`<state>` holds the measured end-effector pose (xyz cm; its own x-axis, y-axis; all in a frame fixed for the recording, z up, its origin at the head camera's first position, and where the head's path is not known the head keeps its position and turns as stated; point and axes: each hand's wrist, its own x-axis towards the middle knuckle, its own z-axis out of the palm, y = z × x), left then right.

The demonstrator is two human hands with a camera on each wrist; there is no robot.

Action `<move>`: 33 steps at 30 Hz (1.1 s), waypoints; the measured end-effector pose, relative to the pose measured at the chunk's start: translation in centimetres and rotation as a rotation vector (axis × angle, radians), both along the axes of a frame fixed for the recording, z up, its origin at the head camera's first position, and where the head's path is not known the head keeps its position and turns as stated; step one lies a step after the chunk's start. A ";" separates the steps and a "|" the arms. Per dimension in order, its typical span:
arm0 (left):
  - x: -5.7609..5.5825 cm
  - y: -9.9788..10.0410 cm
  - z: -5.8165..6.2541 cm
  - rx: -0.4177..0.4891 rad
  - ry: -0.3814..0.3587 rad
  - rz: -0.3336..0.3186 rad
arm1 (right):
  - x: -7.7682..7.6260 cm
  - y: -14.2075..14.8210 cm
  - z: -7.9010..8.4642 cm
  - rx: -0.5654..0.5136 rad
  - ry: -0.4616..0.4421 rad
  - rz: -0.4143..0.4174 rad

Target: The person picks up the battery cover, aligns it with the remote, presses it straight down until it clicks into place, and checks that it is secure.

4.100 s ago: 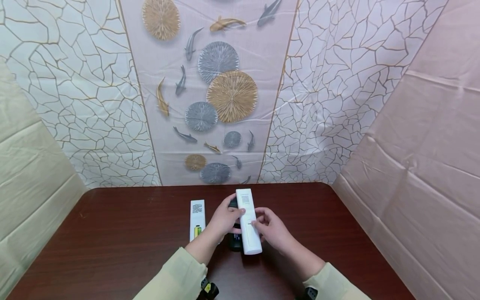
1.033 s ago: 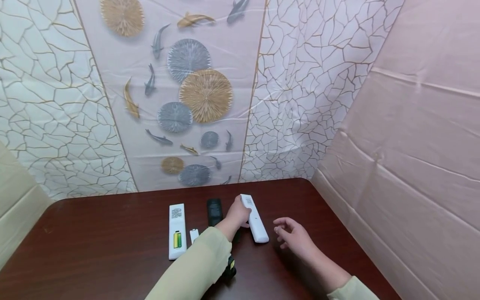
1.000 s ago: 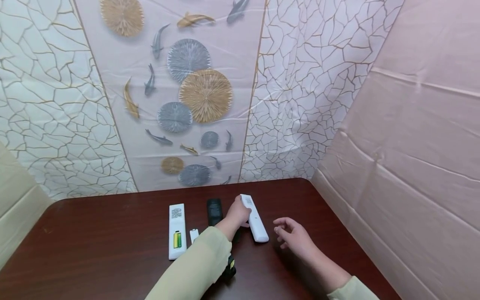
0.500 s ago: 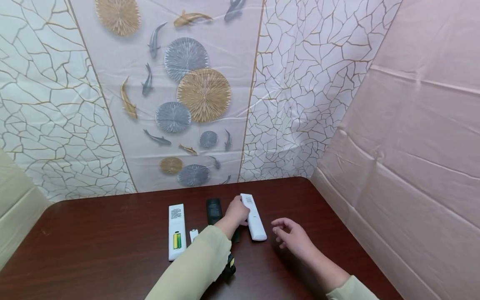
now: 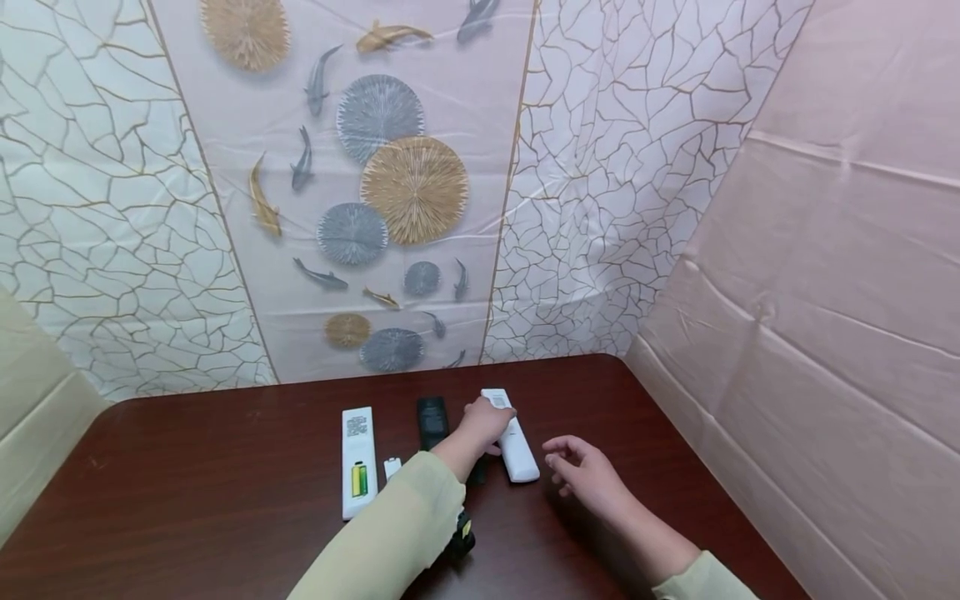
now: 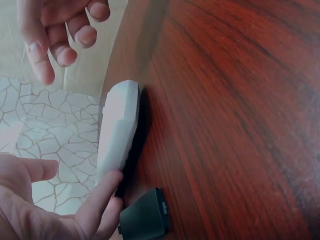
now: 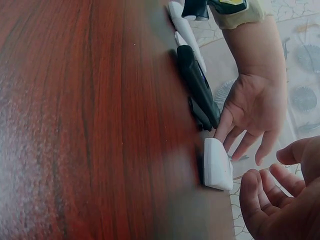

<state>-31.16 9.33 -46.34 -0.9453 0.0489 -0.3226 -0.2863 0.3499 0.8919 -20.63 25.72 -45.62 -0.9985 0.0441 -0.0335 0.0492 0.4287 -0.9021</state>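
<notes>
A white remote control (image 5: 519,450) lies back side up on the table, its cover in place. My left hand (image 5: 482,423) reaches over its far half; in the left wrist view the thumb is spread away from the white remote while straight fingers (image 6: 100,202) touch its side. A black battery cover (image 6: 145,216) lies right beside those fingers. My right hand (image 5: 588,477) hovers just right of the white remote, fingers loosely bent around nothing. Left of my left hand lies a black remote control (image 5: 432,421), partly hidden by my forearm.
Farther left lies a second white remote control (image 5: 357,442) with its battery bay uncovered and yellow-green batteries (image 5: 359,479) showing. A small white battery cover (image 5: 392,467) sits beside it, partly behind my left sleeve. The dark red table (image 5: 210,475) ends at cloth-covered walls.
Both hands held the white remote raised about four seconds ago; now it lies on the table. My right hand has moved away from it, and my left thumb has just lifted off.
</notes>
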 end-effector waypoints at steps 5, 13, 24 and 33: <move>0.4 -0.1 0.1 -0.037 0.018 0.005 | 0.0 -0.3 0.1 0.021 0.002 0.009; 1.3 -1.1 0.7 0.001 0.058 -0.009 | -0.2 -0.9 0.2 0.011 0.004 0.027; 3.2 -3.6 1.7 0.186 0.124 -0.018 | -1.0 -3.4 0.7 -0.012 0.038 0.091; 4.6 -7.1 1.9 0.236 0.109 0.006 | -1.3 -6.2 0.5 -0.034 0.033 0.152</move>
